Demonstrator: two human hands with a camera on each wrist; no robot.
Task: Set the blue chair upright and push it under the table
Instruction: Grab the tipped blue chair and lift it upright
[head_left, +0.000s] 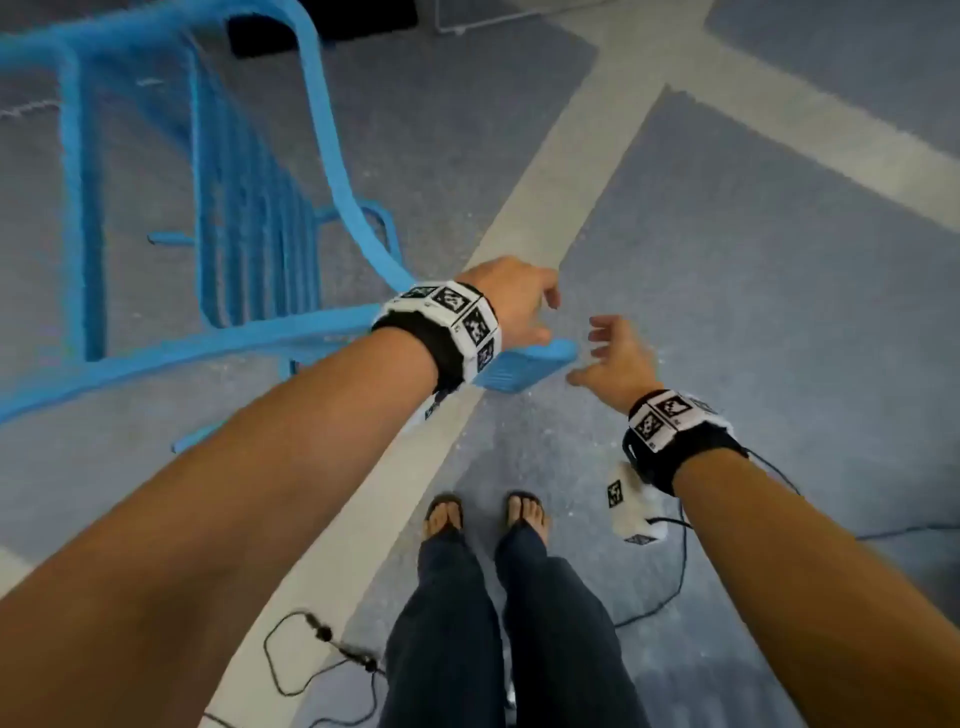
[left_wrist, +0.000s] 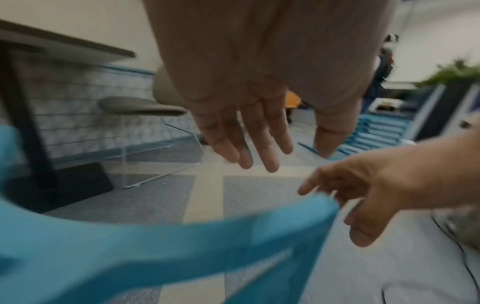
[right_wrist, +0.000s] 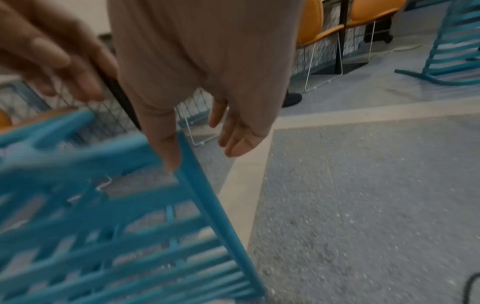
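The blue slatted chair (head_left: 249, 332) lies tipped over on the grey carpet, its near end pointing at my feet. My left hand (head_left: 548, 318) hovers just over that end with relaxed fingers and holds nothing; in the left wrist view the left hand (left_wrist: 293, 158) is spread above the blurred blue chair (left_wrist: 155, 236). My right hand (head_left: 587, 358) is open beside the end. In the right wrist view the right hand (right_wrist: 202, 156) has its thumb against the blue chair (right_wrist: 103, 216). A table (left_wrist: 64, 47) with a black leg stands beyond.
A beige stool (left_wrist: 140, 107) on a white wire frame stands by the table. Orange chairs (right_wrist: 324, 30) and a second blue chair (right_wrist: 454, 51) stand further off. Black cables (head_left: 311, 649) and a white tagged box (head_left: 631, 504) lie near my feet (head_left: 483, 514).
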